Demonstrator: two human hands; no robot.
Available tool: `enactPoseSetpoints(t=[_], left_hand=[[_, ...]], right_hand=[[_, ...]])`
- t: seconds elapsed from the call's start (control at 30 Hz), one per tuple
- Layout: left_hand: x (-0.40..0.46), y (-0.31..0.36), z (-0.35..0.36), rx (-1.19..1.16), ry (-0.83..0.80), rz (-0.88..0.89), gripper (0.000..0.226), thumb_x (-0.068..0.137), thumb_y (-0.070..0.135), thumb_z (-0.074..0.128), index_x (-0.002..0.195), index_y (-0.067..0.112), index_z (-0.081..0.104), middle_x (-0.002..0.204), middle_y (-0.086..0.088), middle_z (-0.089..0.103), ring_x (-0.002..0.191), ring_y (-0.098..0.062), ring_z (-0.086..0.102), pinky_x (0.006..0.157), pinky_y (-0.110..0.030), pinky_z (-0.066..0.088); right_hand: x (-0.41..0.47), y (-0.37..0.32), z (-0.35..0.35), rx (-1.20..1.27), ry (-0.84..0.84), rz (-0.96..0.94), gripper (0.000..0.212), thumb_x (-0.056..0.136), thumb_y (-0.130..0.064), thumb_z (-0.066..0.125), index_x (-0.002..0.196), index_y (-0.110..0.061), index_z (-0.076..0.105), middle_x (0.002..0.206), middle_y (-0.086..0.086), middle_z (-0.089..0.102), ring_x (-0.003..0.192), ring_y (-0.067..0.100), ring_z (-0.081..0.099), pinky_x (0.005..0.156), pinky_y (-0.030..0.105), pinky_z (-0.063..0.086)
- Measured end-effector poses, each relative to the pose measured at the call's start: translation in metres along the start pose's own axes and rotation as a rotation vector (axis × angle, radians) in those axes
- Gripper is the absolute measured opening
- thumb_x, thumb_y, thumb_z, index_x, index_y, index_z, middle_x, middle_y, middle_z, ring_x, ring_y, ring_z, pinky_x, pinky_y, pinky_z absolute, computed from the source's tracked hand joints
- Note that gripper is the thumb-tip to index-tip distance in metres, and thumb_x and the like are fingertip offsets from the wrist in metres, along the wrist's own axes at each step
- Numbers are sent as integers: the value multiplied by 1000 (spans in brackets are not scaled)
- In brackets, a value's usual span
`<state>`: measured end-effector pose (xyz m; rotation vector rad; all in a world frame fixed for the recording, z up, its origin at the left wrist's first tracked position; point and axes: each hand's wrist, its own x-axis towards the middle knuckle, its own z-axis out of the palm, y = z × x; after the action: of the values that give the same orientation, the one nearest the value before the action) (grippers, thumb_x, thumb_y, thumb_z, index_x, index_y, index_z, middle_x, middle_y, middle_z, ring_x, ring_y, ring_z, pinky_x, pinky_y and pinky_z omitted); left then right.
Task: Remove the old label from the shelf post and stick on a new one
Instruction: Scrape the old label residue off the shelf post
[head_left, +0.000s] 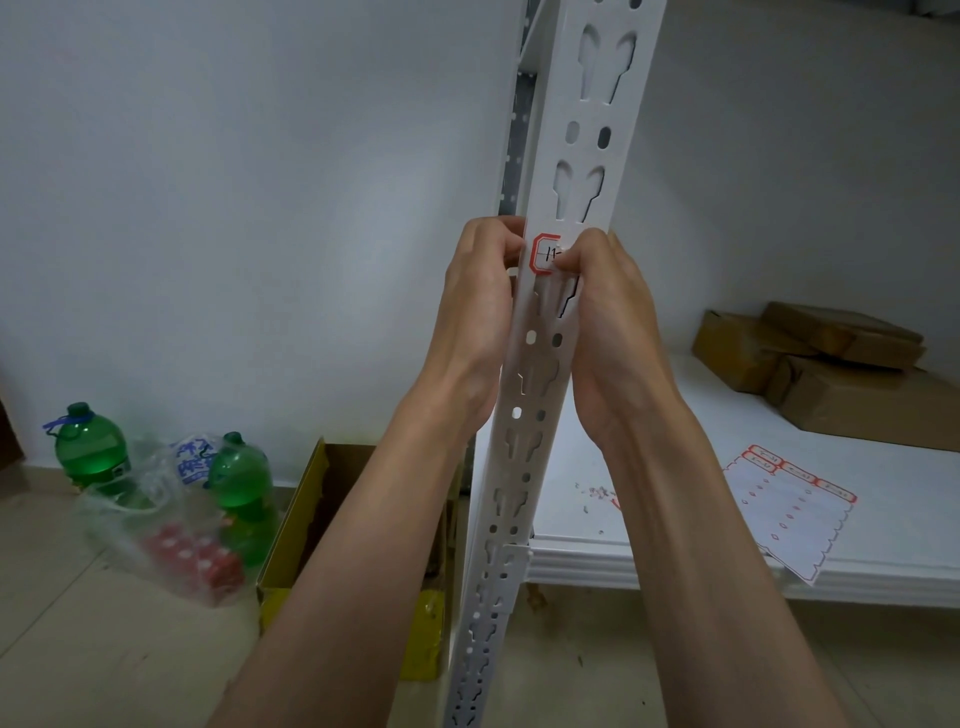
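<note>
**Both hands on the label, mid-post**

The red-bordered label (546, 253) sits on the front face of the white slotted shelf post (587, 156), about halfway up the frame, with some black handwriting on it. Only its left part shows, because the right hand (605, 291) covers the rest, fingers curled in and pinching or pressing at the label's right edge. The left hand (480, 291) is curled around the post's left edge, right beside the label, gripping the post. Can't tell if the label is fully stuck down or partly lifted.

Just right of the post, the white shelf board (701, 519) has a label sheet (795, 514) lying near its front edge, a few red-bordered labels along its far side. Small specks lie on the board near the post. Further back right are brown cardboard parcels (831, 364).

Left, on the floor: an open yellow cardboard box (291, 525), two green bottles (91, 452), and a clear plastic bag (171, 540) with something red inside.
</note>
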<state>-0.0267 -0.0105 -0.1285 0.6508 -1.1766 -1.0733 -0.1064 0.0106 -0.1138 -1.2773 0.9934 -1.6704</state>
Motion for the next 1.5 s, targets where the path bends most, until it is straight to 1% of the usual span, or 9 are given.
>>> enactPoseSetpoints(t=[0.27, 0.4, 0.53, 0.73, 1.0, 1.07, 1.13, 1.3, 1.5], left_hand=[[1, -3, 1, 20, -10, 23, 40, 95, 29, 36, 121, 8, 58, 116, -10, 68, 97, -18, 68, 91, -43, 57], [3, -4, 1, 29, -12, 20, 43, 93, 33, 37, 123, 9, 57, 117, -9, 68, 102, -20, 67, 89, -38, 57], [2, -4, 1, 17, -13, 12, 49, 85, 36, 39, 120, 9, 59, 115, -10, 69, 98, -19, 68, 89, -42, 56], [2, -3, 2, 23, -17, 5, 56, 80, 41, 38, 121, 9, 58, 117, -10, 67, 103, -21, 67, 92, -44, 57], [2, -5, 2, 45, -9, 8, 60, 80, 43, 37, 124, 8, 57, 117, -9, 68, 104, -21, 66, 94, -44, 56], [2, -4, 2, 54, -7, 10, 59, 80, 43, 37, 122, 7, 58, 116, -10, 68, 103, -21, 67, 94, -46, 56], [2, -4, 2, 52, -5, 10, 56, 80, 42, 39, 119, 7, 59, 116, -10, 68, 103, -22, 67, 94, -49, 56], [3, -4, 2, 69, -11, 19, 56, 81, 42, 38, 120, 7, 58, 117, -10, 67, 106, -22, 66, 95, -51, 55], [4, -6, 2, 55, -6, 18, 56, 81, 41, 38, 121, 7, 58, 117, -12, 67, 106, -23, 65, 94, -46, 56]], right_hand=[[-2, -1, -1, 12, -13, 16, 24, 97, -13, 44, 115, -6, 58, 85, -5, 66, 64, -2, 62, 55, 15, 52], [-3, 0, 1, -5, -8, -16, 22, 97, -8, 40, 103, -18, 58, 78, -12, 65, 58, -9, 60, 55, 12, 51], [-4, 0, -1, 57, -24, 24, 14, 98, -17, 46, 105, -14, 58, 84, -5, 68, 71, 4, 65, 55, 18, 54], [-4, -2, -3, 14, -19, -14, 10, 97, -11, 46, 92, -14, 54, 63, -18, 65, 53, -10, 59, 46, 9, 46], [-3, 1, -5, -40, -31, -25, 19, 102, -9, 40, 93, -20, 54, 78, -15, 63, 57, -14, 59, 49, 5, 45], [-4, 1, -4, -17, -29, -10, 16, 102, -14, 43, 95, -17, 56, 81, -11, 64, 63, -6, 63, 50, 8, 48], [-4, 1, -4, 26, -33, 15, 13, 100, -19, 46, 101, -14, 59, 79, -8, 67, 66, 2, 65, 52, 14, 53], [-5, -2, -4, -21, -51, -15, 12, 101, -14, 44, 92, -14, 53, 55, -21, 62, 51, -10, 58, 44, 7, 45], [-2, -1, -5, -32, -52, -17, 12, 100, -12, 45, 91, -15, 54, 60, -21, 64, 54, -10, 59, 46, 7, 45]])
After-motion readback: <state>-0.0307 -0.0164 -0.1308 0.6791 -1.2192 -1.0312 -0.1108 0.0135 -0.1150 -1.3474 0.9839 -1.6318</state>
